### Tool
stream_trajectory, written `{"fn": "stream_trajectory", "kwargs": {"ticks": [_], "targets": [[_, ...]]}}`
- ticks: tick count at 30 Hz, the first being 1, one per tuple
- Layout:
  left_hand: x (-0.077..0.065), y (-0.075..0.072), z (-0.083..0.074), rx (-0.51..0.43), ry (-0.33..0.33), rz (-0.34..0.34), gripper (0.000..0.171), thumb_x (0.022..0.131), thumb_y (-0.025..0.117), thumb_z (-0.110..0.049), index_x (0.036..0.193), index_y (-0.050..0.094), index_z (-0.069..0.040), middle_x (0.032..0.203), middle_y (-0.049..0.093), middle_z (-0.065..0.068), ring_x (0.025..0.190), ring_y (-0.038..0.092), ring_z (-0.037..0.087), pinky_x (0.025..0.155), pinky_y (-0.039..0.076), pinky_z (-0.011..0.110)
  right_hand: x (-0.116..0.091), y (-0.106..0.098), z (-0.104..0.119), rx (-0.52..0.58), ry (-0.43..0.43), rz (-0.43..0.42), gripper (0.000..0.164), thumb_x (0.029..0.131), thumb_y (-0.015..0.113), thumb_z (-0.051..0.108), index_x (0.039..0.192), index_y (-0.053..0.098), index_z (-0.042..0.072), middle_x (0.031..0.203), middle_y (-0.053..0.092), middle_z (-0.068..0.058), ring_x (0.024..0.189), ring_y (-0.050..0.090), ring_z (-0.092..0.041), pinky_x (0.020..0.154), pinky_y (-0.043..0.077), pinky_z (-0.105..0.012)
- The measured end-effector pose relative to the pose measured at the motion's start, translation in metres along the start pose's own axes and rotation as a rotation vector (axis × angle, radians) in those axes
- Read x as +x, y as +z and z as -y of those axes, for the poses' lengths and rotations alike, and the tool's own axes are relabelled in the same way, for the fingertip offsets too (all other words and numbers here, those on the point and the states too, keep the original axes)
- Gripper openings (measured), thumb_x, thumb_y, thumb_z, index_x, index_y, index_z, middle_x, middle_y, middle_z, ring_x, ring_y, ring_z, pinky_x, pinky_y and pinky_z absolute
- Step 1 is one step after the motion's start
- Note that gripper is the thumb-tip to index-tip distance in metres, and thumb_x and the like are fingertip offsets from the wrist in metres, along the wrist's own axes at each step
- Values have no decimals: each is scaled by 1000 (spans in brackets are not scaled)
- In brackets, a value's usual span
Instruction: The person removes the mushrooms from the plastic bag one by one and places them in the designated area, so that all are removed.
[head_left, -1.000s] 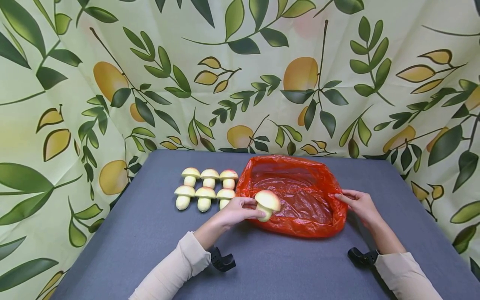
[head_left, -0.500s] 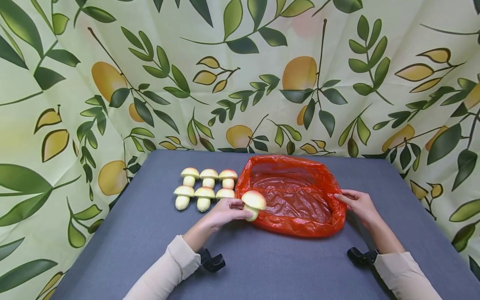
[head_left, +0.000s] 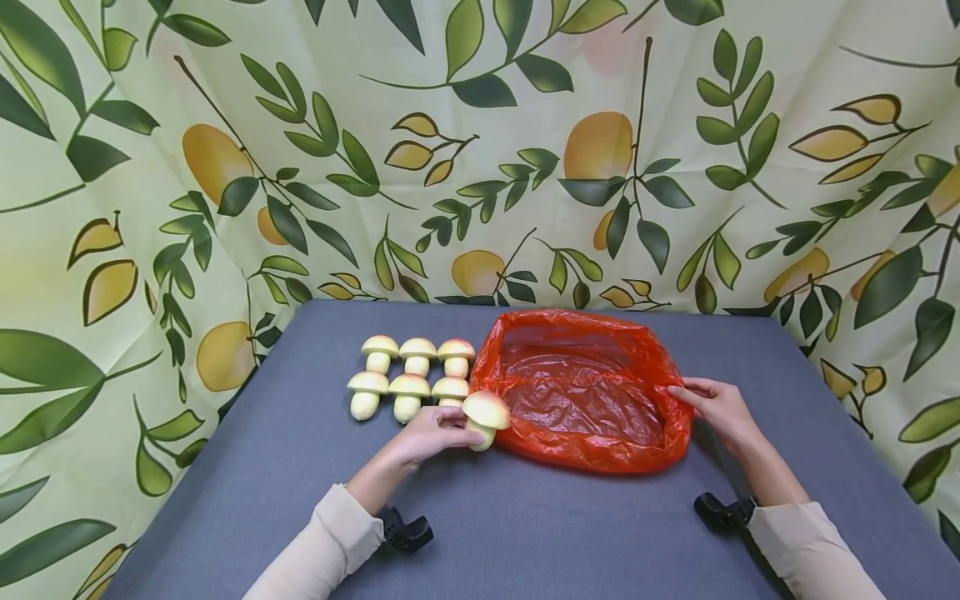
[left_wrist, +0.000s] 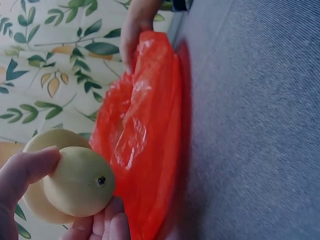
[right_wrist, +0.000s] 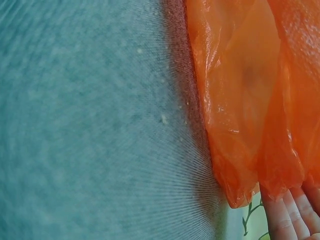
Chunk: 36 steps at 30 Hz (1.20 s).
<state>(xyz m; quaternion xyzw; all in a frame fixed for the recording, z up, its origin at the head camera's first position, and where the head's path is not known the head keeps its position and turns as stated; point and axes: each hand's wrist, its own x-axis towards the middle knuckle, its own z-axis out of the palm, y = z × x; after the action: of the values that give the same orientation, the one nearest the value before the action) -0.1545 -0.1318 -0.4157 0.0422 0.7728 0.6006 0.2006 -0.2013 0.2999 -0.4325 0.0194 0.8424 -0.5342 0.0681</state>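
My left hand [head_left: 431, 435] holds a mushroom [head_left: 486, 412], cream-stemmed with a reddish-yellow cap, just off the near left corner of a red plastic bag [head_left: 592, 457]. In the left wrist view the thumb and fingers grip the stem of the mushroom [left_wrist: 80, 182], its base facing the camera. The bag lies on the table with its mouth spread wide. At its right rim, my right hand [head_left: 722, 410] pinches the plastic between thumb and fingers. The right wrist view has the fingers [right_wrist: 285, 217] behind the bag's edge, partly hidden by the plastic.
Several similar mushrooms [head_left: 409, 385] lie in two rows left of the bag, the nearest right one partly covered by the left hand. The blue-grey table [head_left: 570, 533] ends at a leaf-and-fruit patterned cloth [head_left: 525, 208] at the back and sides.
My left hand has drawn leftward and slightly toward me with the mushroom, from over the bag's left rim to beside its corner. The right hand and bag have stayed put.
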Motion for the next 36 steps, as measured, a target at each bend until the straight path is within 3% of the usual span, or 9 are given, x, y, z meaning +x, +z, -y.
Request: {"fn": "stream_trajectory", "kwargs": {"ticks": [8, 16, 25, 36], "targets": [[-6, -10, 10, 24, -6, -17, 41, 80, 76, -15, 111, 63, 8, 91, 72, 2, 77, 62, 1, 77, 55, 23, 0, 0, 0, -5, -5, 1, 59, 95, 60, 29, 128, 48, -18, 76, 62, 32, 68, 60, 8, 65, 54, -15], [-9, -18, 18, -21, -39, -3, 48, 78, 78, -15, 114, 60, 12, 93, 71, 4, 77, 64, 3, 81, 59, 30, -1, 1, 0, -19, 0, -3, 59, 95, 60, 30, 128, 48, -18, 76, 62, 31, 67, 59, 7, 64, 54, -15], [-16, -30, 28, -6, -40, 3, 62, 79, 77, -15, 123, 51, 20, 115, 65, 28, 87, 67, 10, 83, 60, 31, -1, 1, -3, 33, -10, 3, 54, 95, 61, 27, 125, 52, -17, 75, 64, 30, 69, 62, 9, 65, 55, -15], [-24, -36, 37, 19, -94, -28, 59, 81, 76, -20, 122, 54, 17, 105, 73, 19, 81, 68, 5, 79, 60, 29, 0, 3, -2, -4, 2, 6, 60, 96, 59, 30, 131, 46, -18, 76, 63, 31, 67, 61, 7, 65, 55, -15]]}}
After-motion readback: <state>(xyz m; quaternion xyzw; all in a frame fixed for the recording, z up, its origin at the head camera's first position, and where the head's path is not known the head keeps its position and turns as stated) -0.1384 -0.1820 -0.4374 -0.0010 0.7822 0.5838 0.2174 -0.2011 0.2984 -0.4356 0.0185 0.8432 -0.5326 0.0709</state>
